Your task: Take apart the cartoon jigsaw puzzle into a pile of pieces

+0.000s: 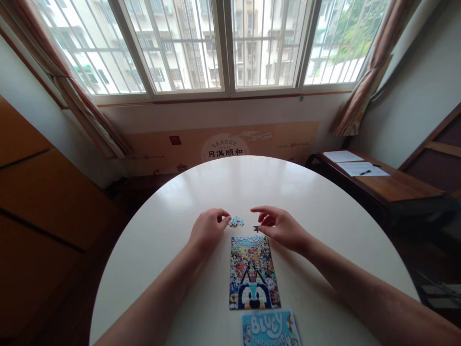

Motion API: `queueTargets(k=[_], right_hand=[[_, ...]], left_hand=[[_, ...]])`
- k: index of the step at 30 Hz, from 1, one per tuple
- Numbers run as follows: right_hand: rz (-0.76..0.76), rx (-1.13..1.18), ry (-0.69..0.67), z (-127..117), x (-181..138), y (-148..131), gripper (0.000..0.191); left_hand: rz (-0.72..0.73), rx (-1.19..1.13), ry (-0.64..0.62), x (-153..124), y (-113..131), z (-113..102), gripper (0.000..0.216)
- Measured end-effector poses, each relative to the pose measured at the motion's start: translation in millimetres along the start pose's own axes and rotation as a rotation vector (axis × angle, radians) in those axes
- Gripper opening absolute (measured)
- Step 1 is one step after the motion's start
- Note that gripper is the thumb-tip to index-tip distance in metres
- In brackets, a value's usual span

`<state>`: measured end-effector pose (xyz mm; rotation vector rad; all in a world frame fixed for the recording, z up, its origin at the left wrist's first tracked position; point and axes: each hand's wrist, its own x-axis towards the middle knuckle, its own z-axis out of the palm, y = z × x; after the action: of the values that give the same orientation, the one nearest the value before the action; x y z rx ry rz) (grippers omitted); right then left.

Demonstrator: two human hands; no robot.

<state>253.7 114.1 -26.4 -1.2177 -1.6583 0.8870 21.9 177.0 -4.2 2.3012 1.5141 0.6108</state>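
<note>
A small pile of light-blue jigsaw puzzle pieces (236, 221) lies on the white round table (173, 206). At its left edge is my left hand (210, 228), thumb and forefinger closed together against the pieces; what lies between the tips is too small to tell. My right hand (284, 228) pinches a dark puzzle piece (256, 228) at the thumb tip, its forefinger stretched out above. Just below both hands lies a nearly full rectangular puzzle picture (254, 274), crowded with small figures and a large blue dog's face. A blue "Bluey" card or box (270, 329) is nearest me, cut off by the frame.
Behind the table are a barred window (223, 48) and a printed beige panel (288, 139). To the right, a wooden side table (406, 185) carries papers (360, 168) and a pen. An orange-brown cabinet (39, 211) stands on the left.
</note>
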Motion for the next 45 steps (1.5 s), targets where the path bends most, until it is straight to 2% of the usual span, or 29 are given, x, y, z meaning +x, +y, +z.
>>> queueTargets(k=[7,11,17,20,25,29,32,39,45], right_hand=[[0.066,0.186,-0.044,-1.9,-1.1,-5.4,0.049],[0.111,0.308,-0.065,-1.6,-1.3,-7.6,0.049],[0.177,0.4,-0.069,0.0,-1.8,-10.9,0.052],[0.172,0.362,-0.057,-1.6,-1.0,-11.3,0.051],[0.091,0.141,0.007,-7.9,1.2,-10.3,0.036],[-0.015,-0.098,0.022,-11.4,1.2,-7.5,0.021],[-0.087,-0.222,-0.003,-12.4,0.2,-5.6,0.021],[-0.08,-0.348,-0.104,-16.4,-0.5,-4.3,0.022],[-0.051,-0.393,-0.145,-23.9,-0.1,-6.5,0.021]], left_hand=[[0.338,-0.037,0.007,-19.8,22.1,1.7,0.015],[0.423,-0.012,0.008,-26.7,30.4,5.6,0.023],[0.486,0.021,0.019,-26.9,30.6,5.2,0.013],[0.432,0.034,0.041,-22.4,24.6,-0.2,0.012],[0.163,0.132,0.108,-9.1,3.4,-10.5,0.017],[0.049,0.178,0.061,-3.2,-8.4,-9.3,0.018],[0.0,0.191,0.041,-1.3,-11.6,-6.0,0.019],[-0.017,0.198,0.005,3.9,-16.8,-0.3,0.021],[0.076,0.139,-0.068,2.8,-17.0,-0.6,0.029]])
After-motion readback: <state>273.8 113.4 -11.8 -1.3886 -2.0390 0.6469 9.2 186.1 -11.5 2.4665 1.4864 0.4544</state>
